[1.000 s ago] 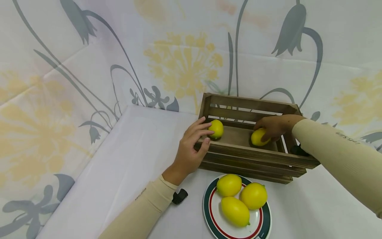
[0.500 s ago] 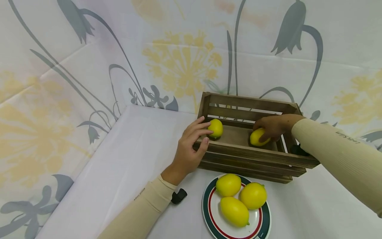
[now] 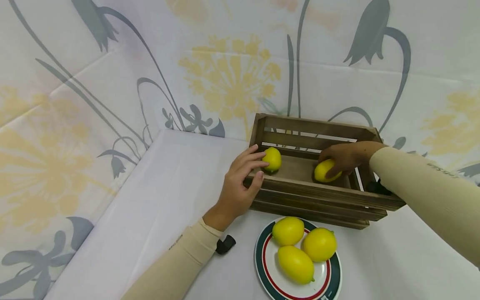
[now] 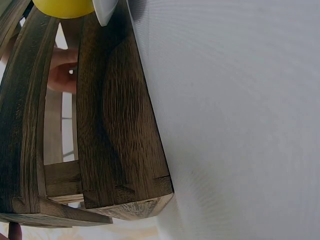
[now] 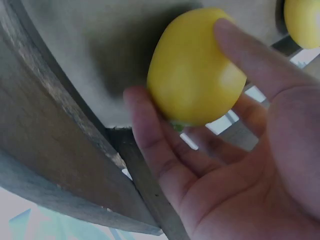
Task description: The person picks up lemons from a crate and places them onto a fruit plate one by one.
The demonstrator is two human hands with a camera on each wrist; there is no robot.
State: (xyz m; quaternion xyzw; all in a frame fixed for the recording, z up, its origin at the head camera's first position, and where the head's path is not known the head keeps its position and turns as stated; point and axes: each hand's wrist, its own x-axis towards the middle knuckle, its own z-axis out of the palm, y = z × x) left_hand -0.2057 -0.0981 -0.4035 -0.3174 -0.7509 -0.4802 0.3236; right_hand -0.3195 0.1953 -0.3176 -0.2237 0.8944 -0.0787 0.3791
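Observation:
Inside a brown slatted wooden crate [image 3: 318, 190], my right hand [image 3: 343, 157] grips a yellow lemon [image 5: 195, 70]. In the right wrist view the thumb lies on one side of it and the fingers curl round the other, close over the crate's floor. My left hand [image 3: 237, 189] is at the crate's left end, fingers extended over the rim. Its fingertips overlap a second lemon [image 3: 272, 158] that sits inside at that end. A fingertip [image 4: 15, 231] shows beside the crate's end in the left wrist view.
Before the crate stands a white plate [image 3: 259, 254] with a green and red rim, bearing three lemons [image 3: 296, 265]. White cloth [image 3: 161, 200] covers the table. Flower-patterned fabric [image 3: 232, 91] rises close behind the crate. A small black piece [image 3: 226, 245] shows beside my left wrist.

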